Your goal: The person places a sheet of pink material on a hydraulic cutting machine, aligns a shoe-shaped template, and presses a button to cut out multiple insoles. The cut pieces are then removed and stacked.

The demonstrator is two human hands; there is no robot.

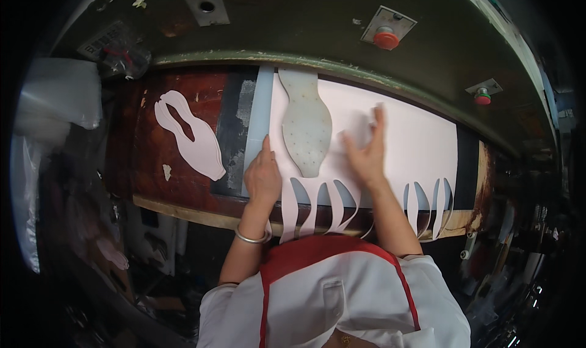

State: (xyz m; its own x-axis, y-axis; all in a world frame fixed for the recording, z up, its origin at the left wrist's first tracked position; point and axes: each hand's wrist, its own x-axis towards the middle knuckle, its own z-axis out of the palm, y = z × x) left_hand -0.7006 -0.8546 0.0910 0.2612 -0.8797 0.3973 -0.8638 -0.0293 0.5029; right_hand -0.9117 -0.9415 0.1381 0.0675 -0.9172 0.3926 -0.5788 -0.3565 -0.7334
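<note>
A pale pink sheet (403, 128) lies across the work surface in front of me. On its left part rests a grey-white, wavy-edged, sole-shaped plate (307, 125) dotted with small marks. My left hand (263, 176) lies at the sheet's left edge, fingers stretched forward, apart from the plate. To the plate's right, my right hand (368, 159) is over the sheet with its fingers spread and slightly blurred; whether it touches the sheet I cannot tell. Along the near edge, curved cut-outs leave narrow strips (310, 209) hanging toward me.
Sole-shaped pink pieces (198, 137) lie stacked on the reddish-brown board (143, 159) at left, near a small scrap (166, 172). Beyond the sheet runs a green machine beam (293, 28) with a red button (386, 39) and a green-and-red button (482, 97). Clear plastic (61, 98) hangs far left.
</note>
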